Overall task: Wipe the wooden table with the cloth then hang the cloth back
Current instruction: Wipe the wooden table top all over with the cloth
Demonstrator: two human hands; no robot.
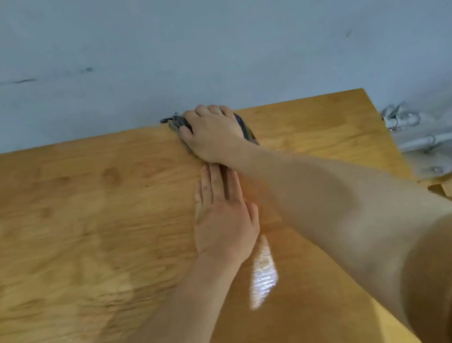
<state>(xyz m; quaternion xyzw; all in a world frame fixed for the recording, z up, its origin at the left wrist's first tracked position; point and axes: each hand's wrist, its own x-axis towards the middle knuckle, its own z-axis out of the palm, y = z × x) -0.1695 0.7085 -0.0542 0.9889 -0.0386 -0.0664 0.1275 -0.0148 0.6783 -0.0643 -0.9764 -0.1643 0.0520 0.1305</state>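
So, left to right across the picture:

Table: the wooden table fills the left, middle and bottom of the frame. It is light brown and shiny, with bright spots of light near the bottom left and lower middle.

Wall: a pale blue-grey wall runs across the whole top of the frame, right behind the far edge of the table. It has a few dark marks at the upper left.

Left hand: the left hand lies in the middle of the frame. It is open and flat, palm down on the wood, fingers straight and close together, pointing to the far edge. It holds nothing. Its fingertips go under the other wrist.

Cloth: the cloth is bunched up at the far edge of the table, just above the middle of the frame. It looks dark grey, with some colours showing on its right side. Most of it is hidden.

Right hand: the right hand presses down on top of the cloth, fingers curled over it at the table's far edge. Its arm comes in from the lower right.

Pipes: some blurry grey pipes sit at the right edge, past the table corner.
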